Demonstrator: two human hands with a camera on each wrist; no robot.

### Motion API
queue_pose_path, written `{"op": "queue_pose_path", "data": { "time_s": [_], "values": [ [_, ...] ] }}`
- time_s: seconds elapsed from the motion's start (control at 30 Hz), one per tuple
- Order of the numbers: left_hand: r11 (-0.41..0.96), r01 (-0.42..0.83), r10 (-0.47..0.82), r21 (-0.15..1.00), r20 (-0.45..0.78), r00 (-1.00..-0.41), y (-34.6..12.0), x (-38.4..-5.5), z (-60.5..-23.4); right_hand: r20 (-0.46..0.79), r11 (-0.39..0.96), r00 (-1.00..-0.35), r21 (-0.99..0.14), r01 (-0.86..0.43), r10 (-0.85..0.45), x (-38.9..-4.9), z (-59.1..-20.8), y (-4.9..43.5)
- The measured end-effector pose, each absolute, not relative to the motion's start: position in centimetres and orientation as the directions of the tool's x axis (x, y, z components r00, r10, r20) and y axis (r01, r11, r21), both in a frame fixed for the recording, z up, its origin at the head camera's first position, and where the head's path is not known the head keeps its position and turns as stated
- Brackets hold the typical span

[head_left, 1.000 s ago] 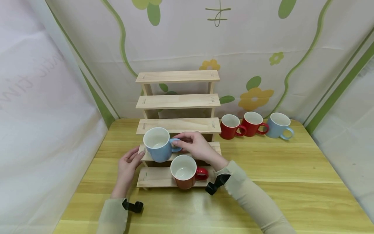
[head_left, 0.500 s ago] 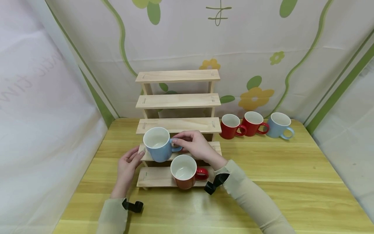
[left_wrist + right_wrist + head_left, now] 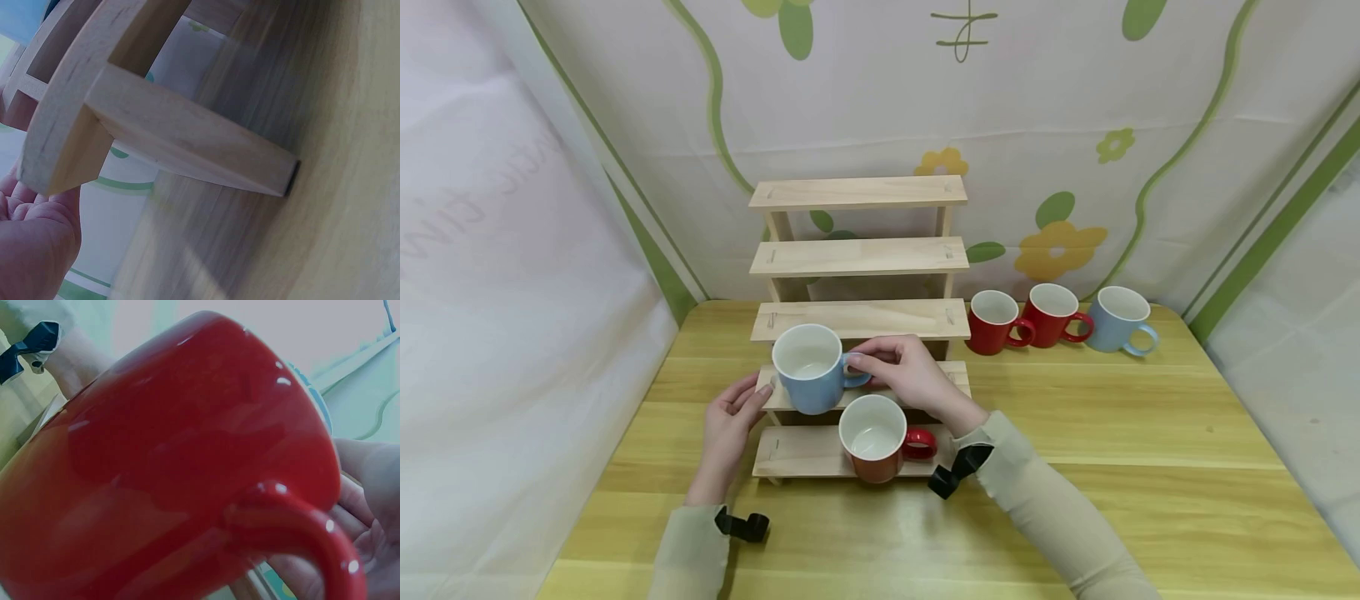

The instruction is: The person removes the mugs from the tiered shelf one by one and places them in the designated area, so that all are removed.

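Note:
A light-blue mug [image 3: 814, 388] with a white inside stands upright on the second-lowest board of a wooden tiered shelf [image 3: 859, 322]. My right hand [image 3: 904, 373] pinches its handle, which points right. My left hand [image 3: 730, 421] grips the left end of that same board, its thumb at the edge; in the left wrist view the fingers [image 3: 44, 209] lie beyond the board's end. In front, a red mug [image 3: 874, 462] stands on the lowest board, handle to the right. This red mug [image 3: 169, 456] fills most of the right wrist view and hides the blue mug's handle there.
Two red mugs [image 3: 992, 325] [image 3: 1049, 317] and another light-blue mug [image 3: 1116, 321] stand in a row at the table's back right, beside the shelf. The upper boards rise toward a patterned cloth backdrop [image 3: 865, 100]. Wooden tabletop [image 3: 1120, 442] extends to the right.
The blue mug has shifted very slightly to the right on its board, with my right hand still on its handle. My left hand stays at the board's end. The head view has tilted slightly.

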State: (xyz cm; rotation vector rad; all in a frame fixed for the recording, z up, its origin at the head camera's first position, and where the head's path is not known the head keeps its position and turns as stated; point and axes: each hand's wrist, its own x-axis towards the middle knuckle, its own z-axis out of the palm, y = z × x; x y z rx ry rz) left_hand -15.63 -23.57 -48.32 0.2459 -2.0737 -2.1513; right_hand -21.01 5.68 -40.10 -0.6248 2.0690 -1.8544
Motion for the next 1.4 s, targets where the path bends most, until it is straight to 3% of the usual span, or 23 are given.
{"op": "queue_pose_path", "data": {
  "time_s": [0.83,1.4],
  "values": [
    [-0.044,-0.005,-0.221,0.999,-0.015,-0.975,-23.5,-15.5,-48.3,0.123,0.026,-0.859,-0.987,-0.157,-0.498,-21.1,-41.4,6.4],
    [-0.068,-0.004,-0.224,0.998,-0.019,-0.974,-23.5,-15.6,-48.4,0.228,-0.104,-0.874,-0.974,-0.203,-0.43,-20.3,-38.9,7.0]
  ]
}}
